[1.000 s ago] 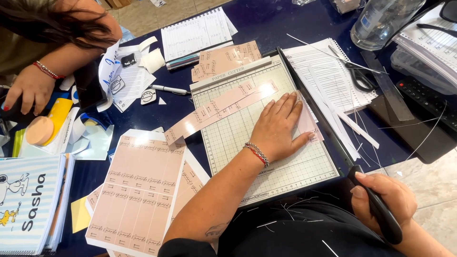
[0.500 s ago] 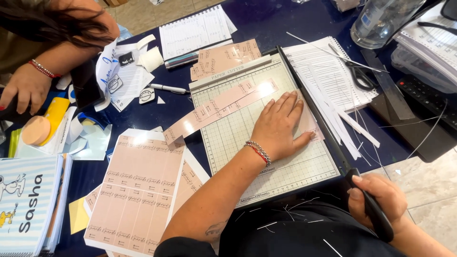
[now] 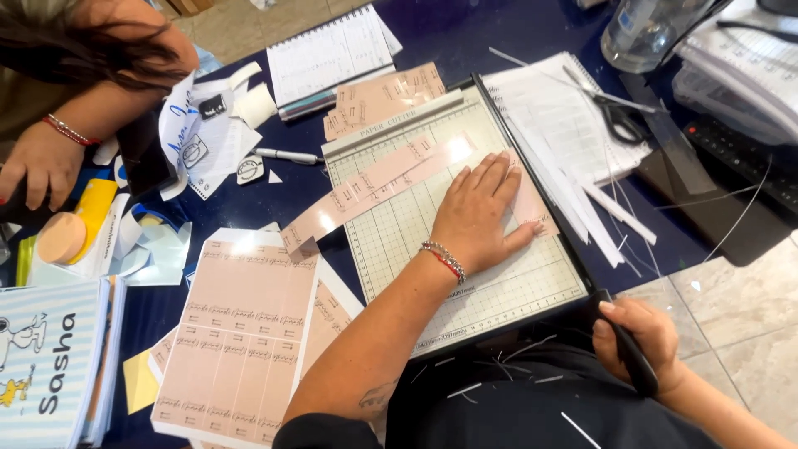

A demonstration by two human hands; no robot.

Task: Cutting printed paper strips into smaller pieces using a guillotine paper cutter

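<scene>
— So where do the hands sit right now?

— Well, the left hand [image 3: 480, 212] lies flat with fingers spread on a pink printed sheet [image 3: 532, 204] at the right edge of the paper cutter [image 3: 416, 249], pressing it down, probably so it cannot slide against the grid. The right hand [image 3: 638, 333] is closed around the black cutter handle [image 3: 633, 362] at about five o'clock from the board, with the blade arm lying low along the board's right edge.

— And that long pink strip?

— A pink paper strip [image 3: 374, 187] lies diagonally across the board, from about one o'clock down past its left edge at nine, loose and apart from the pressing hand.

— What surrounds the board?

— At seven o'clock a stack of pink label sheets [image 3: 241, 333] waits on the blue desk [image 3: 449, 37]. At two o'clock lie white paper offcuts [image 3: 582, 183] and scissors [image 3: 619, 116] on a spiral notebook [image 3: 549, 108], likely trimmings pushed aside. A pen [image 3: 287, 155] lies at ten o'clock.

— Anyone else?

— Another person's hand [image 3: 41, 166] rests at the far left, beside a yellow tool [image 3: 75, 224]; I cannot tell what it holds.
</scene>
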